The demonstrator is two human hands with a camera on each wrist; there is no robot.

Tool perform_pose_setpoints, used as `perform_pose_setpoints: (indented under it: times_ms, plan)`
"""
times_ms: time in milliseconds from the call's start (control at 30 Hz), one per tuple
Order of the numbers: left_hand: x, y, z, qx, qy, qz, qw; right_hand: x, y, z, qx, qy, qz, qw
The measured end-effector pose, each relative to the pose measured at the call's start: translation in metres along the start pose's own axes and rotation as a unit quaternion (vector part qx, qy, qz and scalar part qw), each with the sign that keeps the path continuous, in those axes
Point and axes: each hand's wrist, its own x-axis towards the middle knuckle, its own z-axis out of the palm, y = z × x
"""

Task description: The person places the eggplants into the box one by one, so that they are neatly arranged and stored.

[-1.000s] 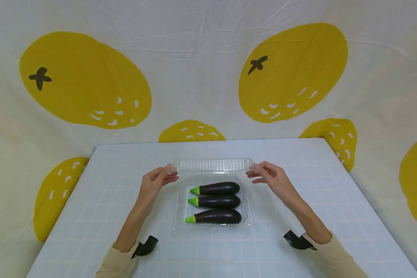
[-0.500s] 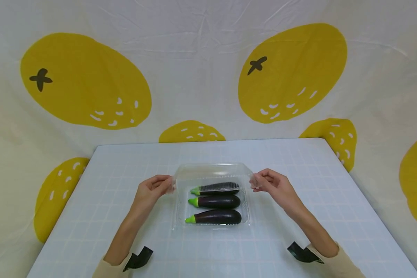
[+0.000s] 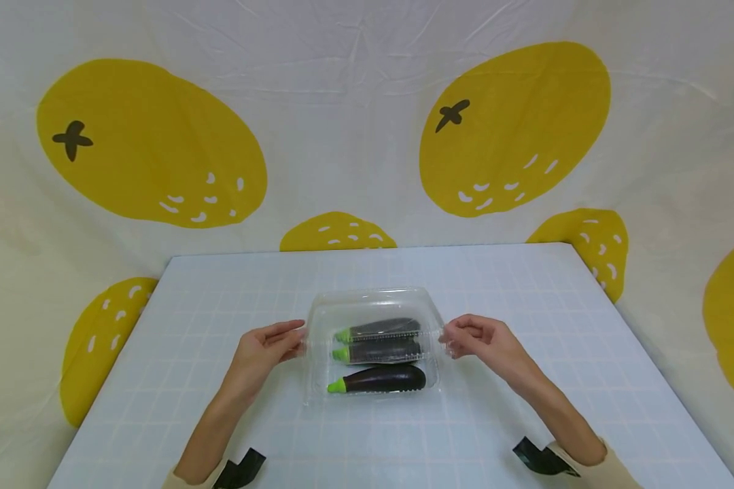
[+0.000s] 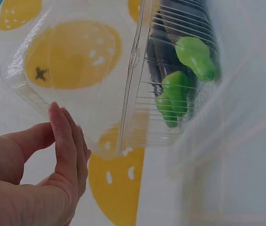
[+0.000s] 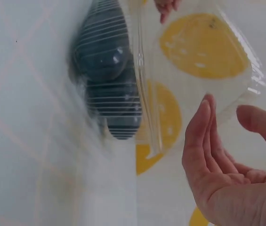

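Three dark eggplants (image 3: 376,378) with green stem ends lie side by side in a clear plastic clamshell container (image 3: 310,380). Its hinged clear lid (image 3: 370,299) is tilted down over the two farther eggplants, while the nearest one shows uncovered by the lid's front edge. At the lid's left side, my left hand (image 3: 264,353) touches the edge with nearly straight fingers. My right hand (image 3: 486,343) is at the lid's right edge; in the right wrist view its thumb stands apart from its bent fingers (image 5: 201,127). The green stem ends (image 4: 175,92) show through the ribbed wall in the left wrist view.
The container stands on a pale table (image 3: 220,292) with a faint grid pattern. Behind it hangs a white cloth (image 3: 355,136) printed with yellow fruit shapes. A black strap piece (image 3: 240,468) sits at each cuff.
Both hands have come toward me and down with the lid, which has swung from upright at the back to partway over the eggplants. The fingers have loosened from their pinch.
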Motion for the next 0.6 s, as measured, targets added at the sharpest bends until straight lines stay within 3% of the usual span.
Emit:
perform_pose_setpoints:
  times_ms: [267, 600]
  plan:
    - [-0.002, -0.006, 0.001, -0.011, -0.011, -0.001, 0.9999, 0.002, 0.008, 0.001, 0.012, -0.038, -0.004, 0.999]
    - [-0.003, -0.014, 0.005, -0.006, -0.023, 0.033, 0.9992, 0.003, 0.019, 0.006, 0.006, -0.046, -0.024, 0.999]
